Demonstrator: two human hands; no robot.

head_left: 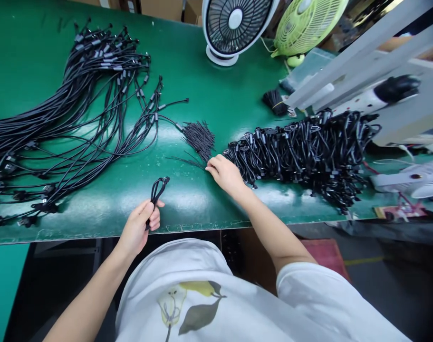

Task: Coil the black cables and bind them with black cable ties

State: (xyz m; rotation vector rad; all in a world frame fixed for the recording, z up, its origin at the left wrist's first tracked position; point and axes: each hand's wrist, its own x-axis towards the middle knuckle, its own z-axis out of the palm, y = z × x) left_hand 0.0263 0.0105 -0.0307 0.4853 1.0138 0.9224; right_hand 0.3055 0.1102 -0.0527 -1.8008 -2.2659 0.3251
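Note:
A folded black cable [158, 191] is gripped in my left hand [145, 221], near the front edge of the green table [187, 199]. My right hand [225, 175] has its fingertips pinched together at the lower end of a bunch of thin black ties [199, 137]; whether a tie is between them is too small to tell. A few loose ties lie just left of those fingertips. To the right is a long pile of coiled black cables [291, 149]. Long unfolded cables [91, 104] with grey and black connectors spread over the left side.
A white fan [235, 19] and a green fan [302, 28] stand at the back. A banded black bundle [275, 102] lies before a grey metal frame [359, 52] on the right. Cardboard boxes [162, 9] are behind the table.

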